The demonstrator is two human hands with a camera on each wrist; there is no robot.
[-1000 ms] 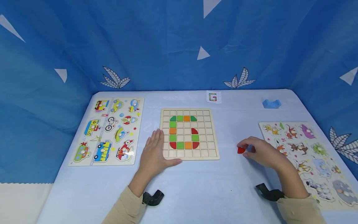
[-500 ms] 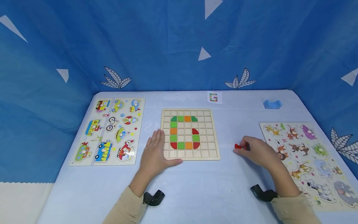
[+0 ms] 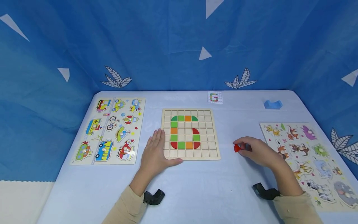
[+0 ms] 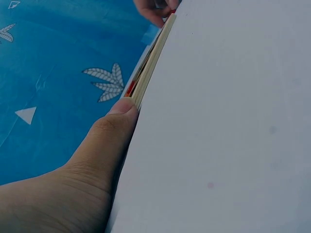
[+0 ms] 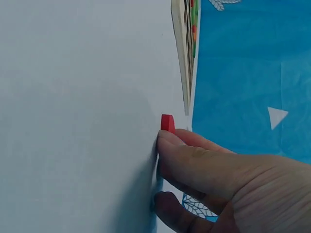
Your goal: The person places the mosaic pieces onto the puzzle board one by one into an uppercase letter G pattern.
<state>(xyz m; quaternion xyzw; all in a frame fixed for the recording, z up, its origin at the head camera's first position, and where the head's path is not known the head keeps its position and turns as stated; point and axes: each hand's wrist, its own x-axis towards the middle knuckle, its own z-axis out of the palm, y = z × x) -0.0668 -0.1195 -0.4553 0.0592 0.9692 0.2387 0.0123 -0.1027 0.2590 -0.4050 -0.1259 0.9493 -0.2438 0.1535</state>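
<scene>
A square wooden grid board lies mid-table, with green, orange and red tiles set in some of its cells in a G-like shape. My left hand rests along its left side, fingers straight, thumb touching the near edge. To the right of the board, my right hand pinches a small red tile between thumb and fingers. The right wrist view shows the red tile sticking out past the fingertips, apart from the board. Part of the tile is hidden by the fingers.
A vehicle peg puzzle lies at the left, an animal peg puzzle at the right, partly under the right arm. A small card with a coloured G pattern and a blue notched block sit at the back. Blue cloth walls the table.
My right hand has shifted slightly left with the red tile, and the tile has turned between its fingers. The left hand and the board hold still.
</scene>
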